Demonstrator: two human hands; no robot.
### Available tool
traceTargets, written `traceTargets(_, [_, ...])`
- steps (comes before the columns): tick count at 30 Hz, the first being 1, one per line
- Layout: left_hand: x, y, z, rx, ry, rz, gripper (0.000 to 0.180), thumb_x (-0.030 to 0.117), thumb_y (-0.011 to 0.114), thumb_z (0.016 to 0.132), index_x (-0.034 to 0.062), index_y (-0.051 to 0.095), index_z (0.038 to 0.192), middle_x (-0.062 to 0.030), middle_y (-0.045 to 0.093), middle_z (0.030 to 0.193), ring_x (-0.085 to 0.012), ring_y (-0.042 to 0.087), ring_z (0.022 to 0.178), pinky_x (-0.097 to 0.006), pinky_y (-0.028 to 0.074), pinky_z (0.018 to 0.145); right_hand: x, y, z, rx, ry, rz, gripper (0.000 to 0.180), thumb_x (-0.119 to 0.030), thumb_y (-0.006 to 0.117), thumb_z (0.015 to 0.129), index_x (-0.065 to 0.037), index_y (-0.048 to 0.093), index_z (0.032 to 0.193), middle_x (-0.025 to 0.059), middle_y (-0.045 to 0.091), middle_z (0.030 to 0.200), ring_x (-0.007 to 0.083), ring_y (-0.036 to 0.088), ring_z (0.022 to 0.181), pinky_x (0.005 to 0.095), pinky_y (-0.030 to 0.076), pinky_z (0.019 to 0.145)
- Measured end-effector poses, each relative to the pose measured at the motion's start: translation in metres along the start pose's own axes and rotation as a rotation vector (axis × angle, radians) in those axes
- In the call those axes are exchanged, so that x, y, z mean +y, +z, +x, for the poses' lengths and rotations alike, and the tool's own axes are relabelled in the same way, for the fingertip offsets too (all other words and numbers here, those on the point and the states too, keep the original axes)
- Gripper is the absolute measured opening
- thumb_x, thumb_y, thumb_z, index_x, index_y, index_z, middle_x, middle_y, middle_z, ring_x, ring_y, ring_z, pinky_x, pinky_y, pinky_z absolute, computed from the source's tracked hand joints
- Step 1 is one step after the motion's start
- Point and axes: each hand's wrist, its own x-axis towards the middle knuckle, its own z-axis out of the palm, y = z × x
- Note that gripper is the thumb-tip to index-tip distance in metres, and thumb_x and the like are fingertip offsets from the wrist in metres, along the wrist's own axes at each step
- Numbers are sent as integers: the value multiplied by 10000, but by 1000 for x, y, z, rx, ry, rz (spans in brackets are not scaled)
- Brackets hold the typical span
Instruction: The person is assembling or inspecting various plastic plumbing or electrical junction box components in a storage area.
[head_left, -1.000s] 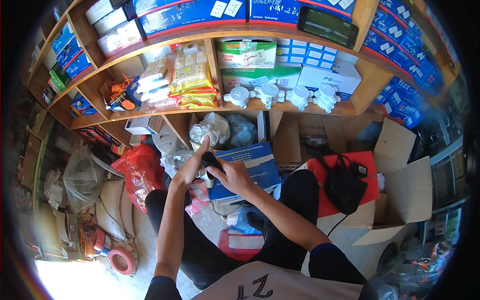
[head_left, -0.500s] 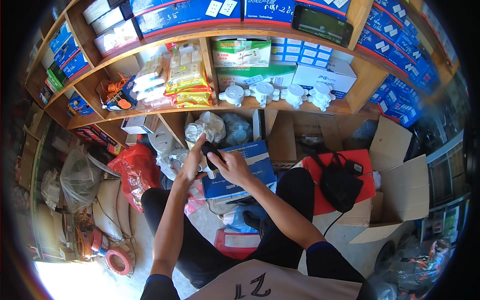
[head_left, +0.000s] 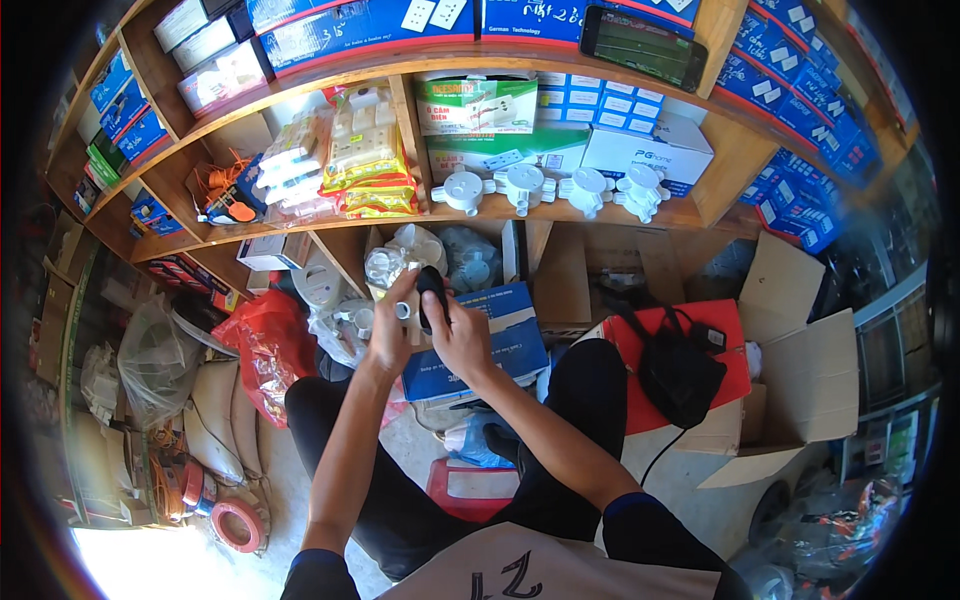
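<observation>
In front of the lower shelf my two hands are close together. My left hand (head_left: 388, 335) is closed round a white plastic fitting (head_left: 403, 311), whose round tube end shows beside the fingers. My right hand (head_left: 460, 338) grips a dark, rounded black object (head_left: 433, 292) right beside the fitting, its thumb laid along it; its kind cannot be made out. Beyond the hands, more white fittings in clear plastic (head_left: 410, 252) fill a compartment. Several round white junction boxes (head_left: 463, 191) with short pipe stubs line the shelf edge above.
A blue carton (head_left: 480, 355) sits just under my hands, between my knees. To the right are a red box (head_left: 715, 370) with a black bag (head_left: 680, 375) on it and an open cardboard box (head_left: 810, 385). A red plastic bag (head_left: 270, 345) stands left; a phone (head_left: 643, 48) leans on the upper shelf.
My right hand and the black object have turned more upright and moved slightly right. The white fitting's tube end now shows between my hands.
</observation>
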Motion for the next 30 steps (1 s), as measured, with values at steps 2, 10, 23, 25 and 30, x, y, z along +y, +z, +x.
traceTargets(2, [-12,-4,5,-19,-25,-89,394,272,447,1078,-40,612,1255,-123,685,1122,-212,661,1059,-348,490,1024,-4,4,-2,117,154,88,478,-364,541,1080,31,671,845,190,575,582,356,621,524,422,425,502])
traceTargets(10, [7,15,1,-106,470,673,411,138,576,914,-28,633,1285,-163,636,1323,-262,582,1229,-359,415,1077,-16,-12,11,-85,997,892,593,-512,435,1078,-90,550,678,-12,473,503,118,398,365,313,281,363])
traceTargets(23, [35,-8,0,149,228,304,436,412,500,1084,15,636,1201,-67,650,969,-140,661,819,-263,559,665,-6,-69,46,237,34,10,400,-316,608,1048,32,660,857,135,594,878,256,633,842,380,481,739])
traceTargets(25, [32,-15,5,170,136,235,584,585,467,1062,32,610,1182,-38,603,874,-154,631,723,-305,590,664,-4,-77,49,240,-34,30,401,-317,603,1050,42,663,881,134,598,931,263,631,859,382,486,756])
traceTargets(30, [27,0,2,121,-46,54,567,586,542,1024,44,593,1183,-40,662,947,-170,681,794,-358,603,722,0,-75,46,297,76,197,402,-316,500,1101,50,658,1048,133,592,1083,247,614,934,369,500,822])
